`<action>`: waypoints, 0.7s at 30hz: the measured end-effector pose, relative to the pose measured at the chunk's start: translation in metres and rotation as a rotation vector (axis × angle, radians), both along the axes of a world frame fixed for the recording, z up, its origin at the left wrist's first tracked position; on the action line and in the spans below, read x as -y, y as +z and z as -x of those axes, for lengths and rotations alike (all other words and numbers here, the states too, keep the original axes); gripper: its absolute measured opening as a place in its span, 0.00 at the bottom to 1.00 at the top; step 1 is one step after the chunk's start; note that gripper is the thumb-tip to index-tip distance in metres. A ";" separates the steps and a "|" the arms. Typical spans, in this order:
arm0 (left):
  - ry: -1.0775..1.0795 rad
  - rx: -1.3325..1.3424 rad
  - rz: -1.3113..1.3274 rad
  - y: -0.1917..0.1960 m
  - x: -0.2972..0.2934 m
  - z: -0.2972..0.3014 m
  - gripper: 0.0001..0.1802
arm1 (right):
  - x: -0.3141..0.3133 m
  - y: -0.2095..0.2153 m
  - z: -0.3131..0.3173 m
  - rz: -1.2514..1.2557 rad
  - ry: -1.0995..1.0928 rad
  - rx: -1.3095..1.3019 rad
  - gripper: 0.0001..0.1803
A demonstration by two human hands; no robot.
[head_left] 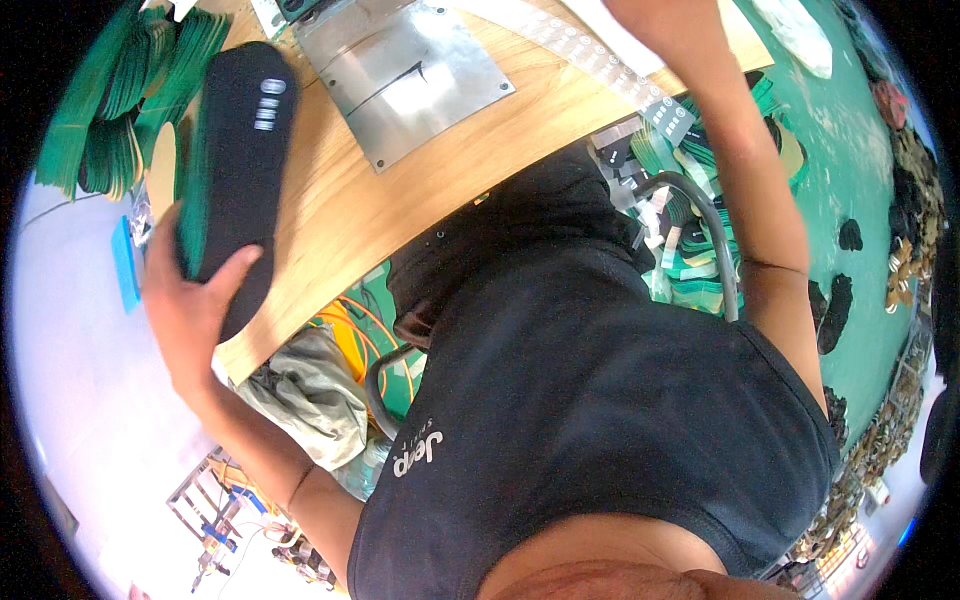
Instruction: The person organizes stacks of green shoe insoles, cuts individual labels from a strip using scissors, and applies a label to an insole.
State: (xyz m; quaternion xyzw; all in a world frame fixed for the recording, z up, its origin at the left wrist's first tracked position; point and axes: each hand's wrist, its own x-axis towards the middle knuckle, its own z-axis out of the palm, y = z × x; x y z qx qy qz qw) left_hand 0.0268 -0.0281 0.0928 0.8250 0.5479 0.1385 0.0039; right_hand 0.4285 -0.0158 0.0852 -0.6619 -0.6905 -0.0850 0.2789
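My left hand [190,305] grips the near end of a black shoe insole [245,150] with green edges, thumb on its dark top face. White printed marks show near the insole's far end. It is held at the left side of the wooden table [345,215]; whether there is more than one insole in the hand I cannot tell. At the top edge of the view, my right hand [665,30] is over a white sheet [615,35], beside a clear strip of printed labels [600,68]. Its fingers are cut off by the frame.
A metal plate [405,80] lies on the table, left of the label strip. Stacks of green-edged insoles [120,110] stand at the far left. More insoles [695,240] are piled by the chair's metal armrest [720,225]. A grey cloth [315,385] and orange cable [375,340] lie below.
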 end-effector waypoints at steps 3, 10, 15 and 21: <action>-0.100 -0.068 0.111 -0.026 0.000 -0.028 0.43 | 0.022 -0.020 0.060 -0.413 0.752 -0.338 0.18; -0.200 -0.108 -0.021 -0.006 0.032 -0.067 0.33 | 0.023 -0.039 0.145 -0.107 0.880 0.078 0.29; -0.223 -0.139 -0.084 -0.007 0.052 -0.061 0.35 | 0.029 -0.034 0.140 0.000 0.891 0.153 0.26; -0.271 -0.130 -0.156 -0.005 0.055 -0.066 0.38 | 0.042 -0.036 0.120 -0.007 0.817 0.122 0.24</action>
